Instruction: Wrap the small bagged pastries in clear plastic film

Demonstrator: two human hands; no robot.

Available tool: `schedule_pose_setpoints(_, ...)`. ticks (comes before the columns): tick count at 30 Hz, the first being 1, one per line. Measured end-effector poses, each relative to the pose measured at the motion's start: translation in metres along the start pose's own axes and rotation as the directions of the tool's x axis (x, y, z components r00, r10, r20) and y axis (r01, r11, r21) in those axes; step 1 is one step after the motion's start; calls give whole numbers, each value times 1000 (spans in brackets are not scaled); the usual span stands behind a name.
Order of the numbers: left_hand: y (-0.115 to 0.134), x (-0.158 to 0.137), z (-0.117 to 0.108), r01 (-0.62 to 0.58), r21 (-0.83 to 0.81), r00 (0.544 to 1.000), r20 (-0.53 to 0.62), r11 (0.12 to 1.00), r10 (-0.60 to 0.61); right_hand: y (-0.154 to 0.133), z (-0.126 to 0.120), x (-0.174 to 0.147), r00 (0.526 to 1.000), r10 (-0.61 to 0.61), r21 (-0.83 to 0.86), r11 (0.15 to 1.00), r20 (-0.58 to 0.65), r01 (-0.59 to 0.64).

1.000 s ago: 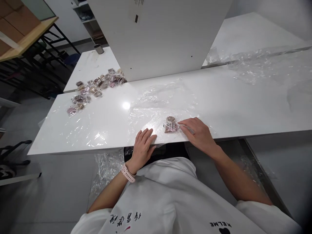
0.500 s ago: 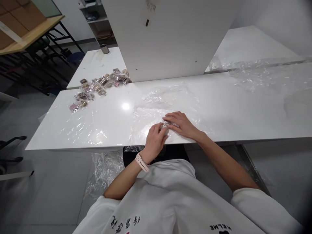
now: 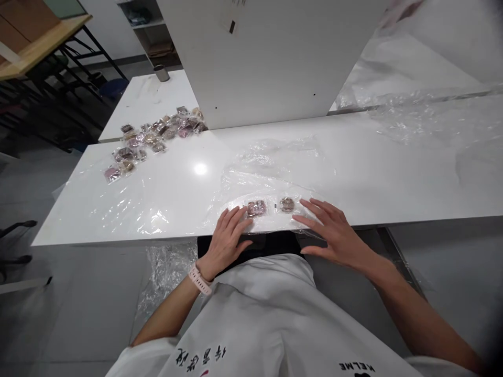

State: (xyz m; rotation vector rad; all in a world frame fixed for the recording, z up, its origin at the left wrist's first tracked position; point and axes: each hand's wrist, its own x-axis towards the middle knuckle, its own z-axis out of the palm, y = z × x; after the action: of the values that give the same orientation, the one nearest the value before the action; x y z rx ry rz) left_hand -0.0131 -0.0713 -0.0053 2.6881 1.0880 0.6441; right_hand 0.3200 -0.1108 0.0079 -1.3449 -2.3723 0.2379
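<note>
Moved apart since half a second ago: left hand [image 3: 226, 242] and right hand [image 3: 332, 233], so left packet [image 3: 257, 208] and right packet [image 3: 287, 204] are now uncovered

Both packets lie side by side, with a narrow gap, on the clear film [image 3: 271, 170] near the front edge of the white table [image 3: 365, 162]. Probably they are put there because both hands reach this place easily. The left hand has loosely spread fingers beside the left packet; whether the fingertips touch it, I cannot tell. The right hand is spread wide, just beside the right packet, and grips nothing.

Each packet is a transparent wrapper: the right one contains a round brown piece, the left one pinkish-brown contents. Farther left, similar packets form a heap [image 3: 157, 135]. Behind them stands a metal cup [image 3: 161, 73]; its inside I cannot see.
</note>
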Motion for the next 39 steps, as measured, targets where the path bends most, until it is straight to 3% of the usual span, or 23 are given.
schedule_pose_setpoints(4, -17, -26, -9, 78, -67, 985, -150, 995, -87, -4, 11, -21, 984, 17, -34, 999, -180, -24)
schedule_pose_setpoints(7, -26, -20, -18, 110, -137, 975, -180, 985, -134, 4, 7, -17, 969, 71, 48, 997, -235, -61)
schedule_pose_setpoints(10, -33, 2, -26, 226, -139, 962, -121, 964, -243, 16, -9, 4, 967, 231, 123, 968, -109, -217)
schedule_pose_setpoints(13, -41, 34, -28, 372, -45, 928, 7, 927, -372, 34, -21, 35, 916, 394, 177, 898, 76, -402)
schedule_pose_setpoints(16, -49, 61, -29, 446, 97, 876, 156, 890, -456, 51, -22, 61, 861, 493, 49, 864, 124, -502)
schedule_pose_setpoints(19, -51, 68, -32, 411, 172, 881, 179, 896, -438, 53, -22, 68, 893, 450, -160, 881, -8, -445)
schedule_pose_setpoints(23, -39, 50, -34, 281, 274, 955, -173, 920, -240, 25, -28, 54, 926, 255, -223, 921, -277, -320)
schedule_pose_setpoints(25, -28, 41, -29, 140, 195, 966, -242, 971, -91, 9, -25, 48, 963, 136, -128, 977, -234, -169)
schedule_pose_setpoints(27, -17, 38, -21, -44, 59, 987, -154, 997, 52, 1, -14, 48, 993, -5, -13, 1000, -117, 3)
schedule_pose_setpoints(29, -10, 41, -12, -142, -30, 990, -24, 989, 141, 4, 3, 53, 996, -81, 55, 995, -37, 83)
schedule_pose_setpoints(31, -11, 47, -5, -147, -60, 988, 33, 987, 149, 13, 18, 60, 997, -77, 74, 994, -29, 79)
schedule_pose_setpoints(35, -25, 66, -2, -70, -103, 997, 23, 992, 72, 32, 27, 74, 997, -8, 108, 994, -78, 17)
schedule_pose_setpoints(39, -48, 100, -4, 170, -138, 981, 114, 976, -155, 43, 15, 99, 987, 161, 196, 968, -18, -154)
